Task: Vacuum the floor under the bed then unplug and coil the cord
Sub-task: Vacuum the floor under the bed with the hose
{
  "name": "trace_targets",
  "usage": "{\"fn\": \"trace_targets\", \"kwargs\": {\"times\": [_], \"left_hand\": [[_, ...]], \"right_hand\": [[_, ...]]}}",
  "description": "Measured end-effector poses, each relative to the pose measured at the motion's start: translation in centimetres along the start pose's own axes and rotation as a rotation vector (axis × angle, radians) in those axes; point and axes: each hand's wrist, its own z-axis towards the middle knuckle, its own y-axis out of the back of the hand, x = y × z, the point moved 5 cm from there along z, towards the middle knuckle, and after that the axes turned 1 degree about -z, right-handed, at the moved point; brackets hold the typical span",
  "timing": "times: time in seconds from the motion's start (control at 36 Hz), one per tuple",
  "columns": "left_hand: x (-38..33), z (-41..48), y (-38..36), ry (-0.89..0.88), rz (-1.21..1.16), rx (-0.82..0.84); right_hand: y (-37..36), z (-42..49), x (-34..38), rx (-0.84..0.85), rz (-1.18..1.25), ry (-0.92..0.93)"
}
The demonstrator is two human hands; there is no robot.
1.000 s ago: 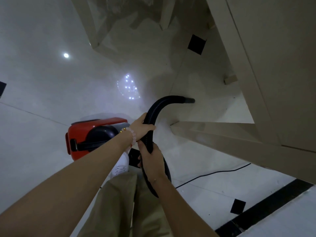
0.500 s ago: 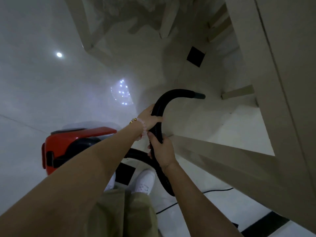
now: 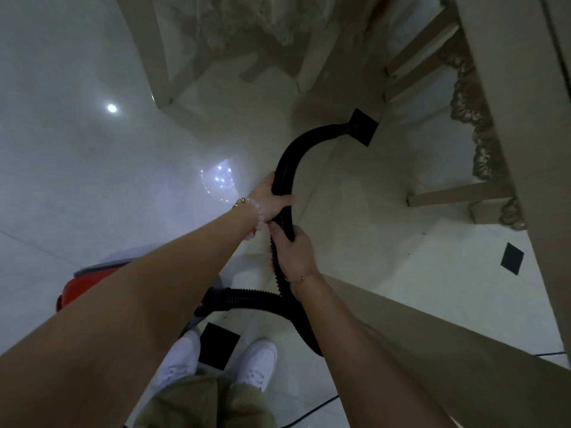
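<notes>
Grip on arched hose point(image 3: 289, 163), tip point(image 3: 341, 130) pointing right

My hose point(image 3: 304, 140) tip has pushed toward the upper right of the frame, and the red vacuum point(image 3: 80, 288) has slipped to the lower left — now half hidden.

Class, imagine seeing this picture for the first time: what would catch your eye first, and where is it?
The black ribbed vacuum hose arches up the centre, gripped by the left hand just above the right hand. At lower left, the red vacuum cleaner body peeks from behind the left forearm, and two white shoes stand at the bottom.
</notes>
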Motion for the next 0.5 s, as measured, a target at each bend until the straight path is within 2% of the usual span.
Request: {"fn": "trace_targets", "kwargs": {"times": [0.28, 0.5], "left_hand": [[-0.8, 1.8, -3.2, 0.064, 0.064, 0.122], [0.8, 0.8, -8.1, 0.052, 0.272, 0.305]], "right_hand": [[2.5, 2.0, 0.1, -0.077, 0.148, -0.069], [3.7, 0.1, -4.3, -0.303, 0.245, -0.231]]}}
